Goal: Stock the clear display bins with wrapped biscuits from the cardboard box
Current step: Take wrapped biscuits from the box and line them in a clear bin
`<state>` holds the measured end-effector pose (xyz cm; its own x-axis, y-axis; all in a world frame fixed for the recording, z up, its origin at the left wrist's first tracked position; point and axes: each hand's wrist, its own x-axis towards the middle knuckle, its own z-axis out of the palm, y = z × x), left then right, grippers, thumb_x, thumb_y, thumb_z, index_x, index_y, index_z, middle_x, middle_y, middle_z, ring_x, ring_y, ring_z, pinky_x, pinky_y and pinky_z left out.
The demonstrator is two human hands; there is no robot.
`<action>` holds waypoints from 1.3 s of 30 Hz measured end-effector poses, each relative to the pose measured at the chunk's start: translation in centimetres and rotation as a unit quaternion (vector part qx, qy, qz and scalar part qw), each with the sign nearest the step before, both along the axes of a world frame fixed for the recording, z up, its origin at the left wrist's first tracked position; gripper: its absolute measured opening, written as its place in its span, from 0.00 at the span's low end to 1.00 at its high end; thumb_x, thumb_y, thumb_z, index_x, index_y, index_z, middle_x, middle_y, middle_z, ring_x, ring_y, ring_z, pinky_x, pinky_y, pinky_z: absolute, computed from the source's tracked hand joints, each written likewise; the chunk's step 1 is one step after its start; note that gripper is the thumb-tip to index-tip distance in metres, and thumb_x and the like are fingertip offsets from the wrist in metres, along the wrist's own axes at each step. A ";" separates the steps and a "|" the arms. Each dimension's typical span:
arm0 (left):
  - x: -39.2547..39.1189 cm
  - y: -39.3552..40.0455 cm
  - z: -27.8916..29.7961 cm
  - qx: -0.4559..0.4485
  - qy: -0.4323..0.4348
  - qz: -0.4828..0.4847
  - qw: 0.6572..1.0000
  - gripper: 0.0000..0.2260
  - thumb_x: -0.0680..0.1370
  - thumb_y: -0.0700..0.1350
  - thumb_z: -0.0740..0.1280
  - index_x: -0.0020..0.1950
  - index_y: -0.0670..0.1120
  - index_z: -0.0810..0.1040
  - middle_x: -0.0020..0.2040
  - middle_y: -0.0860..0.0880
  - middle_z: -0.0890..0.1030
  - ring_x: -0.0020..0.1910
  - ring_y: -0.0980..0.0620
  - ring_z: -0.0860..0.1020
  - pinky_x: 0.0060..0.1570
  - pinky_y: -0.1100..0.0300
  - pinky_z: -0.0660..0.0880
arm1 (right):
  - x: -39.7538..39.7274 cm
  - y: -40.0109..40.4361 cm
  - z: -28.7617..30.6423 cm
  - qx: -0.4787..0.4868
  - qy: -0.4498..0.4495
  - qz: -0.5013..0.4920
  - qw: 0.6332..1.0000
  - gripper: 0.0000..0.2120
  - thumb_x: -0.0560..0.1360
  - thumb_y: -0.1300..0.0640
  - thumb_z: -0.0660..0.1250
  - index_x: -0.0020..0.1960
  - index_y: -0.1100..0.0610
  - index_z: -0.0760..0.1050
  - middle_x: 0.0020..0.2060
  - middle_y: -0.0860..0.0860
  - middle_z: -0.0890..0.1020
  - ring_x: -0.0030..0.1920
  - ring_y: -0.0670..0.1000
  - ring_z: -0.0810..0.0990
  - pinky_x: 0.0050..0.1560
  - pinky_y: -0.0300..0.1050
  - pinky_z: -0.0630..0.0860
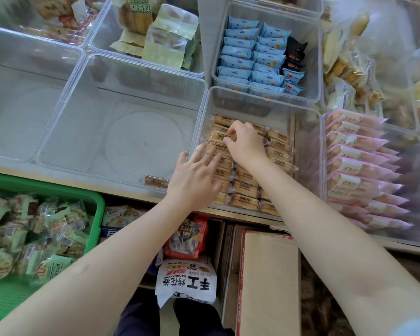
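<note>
Pinching crinkly wrapped biscuits [280,146], right hand [246,144] fingers (left hand [197,177] spread flat)

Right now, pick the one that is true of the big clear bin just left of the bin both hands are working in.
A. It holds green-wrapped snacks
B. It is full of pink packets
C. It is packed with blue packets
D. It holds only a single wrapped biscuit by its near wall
D: the big clear bin shows a bare floor except for one wrapped biscuit lying by its near wall, beside the left hand.
</note>
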<state>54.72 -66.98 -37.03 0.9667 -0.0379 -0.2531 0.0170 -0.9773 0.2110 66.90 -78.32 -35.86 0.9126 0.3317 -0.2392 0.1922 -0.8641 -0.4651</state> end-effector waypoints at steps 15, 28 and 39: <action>-0.3 0.2 -0.3 -0.007 -0.049 -0.001 0.999 0.30 0.80 0.58 0.53 0.80 0.49 0.60 0.82 0.48 0.58 0.81 0.49 0.49 0.78 0.39 0.45 | -0.4 -1.9 1.6 0.014 0.083 -0.011 0.996 0.18 0.83 0.55 0.59 0.72 0.51 0.74 0.70 0.51 0.76 0.70 0.53 0.73 0.69 0.49 0.69; -9.4 -13.3 8.5 -0.395 0.068 0.085 0.912 0.36 0.75 0.62 0.69 0.79 0.54 0.59 0.78 0.52 0.60 0.77 0.53 0.58 0.73 0.51 0.62 | -12.4 -13.2 11.5 0.272 -0.032 -0.131 0.953 0.10 0.83 0.59 0.60 0.55 0.56 0.81 0.45 0.49 0.84 0.41 0.43 0.83 0.43 0.35 0.79; -11.6 -14.7 7.6 -0.538 0.188 0.149 0.809 0.27 0.76 0.35 0.70 0.61 0.67 0.71 0.57 0.58 0.81 0.49 0.53 0.85 0.55 0.42 0.81 | -22.6 -23.6 5.8 0.214 0.101 -0.368 0.899 0.08 0.80 0.58 0.61 0.51 0.53 0.80 0.45 0.50 0.83 0.44 0.51 0.83 0.43 0.41 0.77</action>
<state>43.11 -81.71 -29.40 0.8360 -0.2113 -0.5064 0.4777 -0.1736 0.8612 44.35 -101.93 -30.10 0.8749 -0.2421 -0.4193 -0.4841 -0.4562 -0.7466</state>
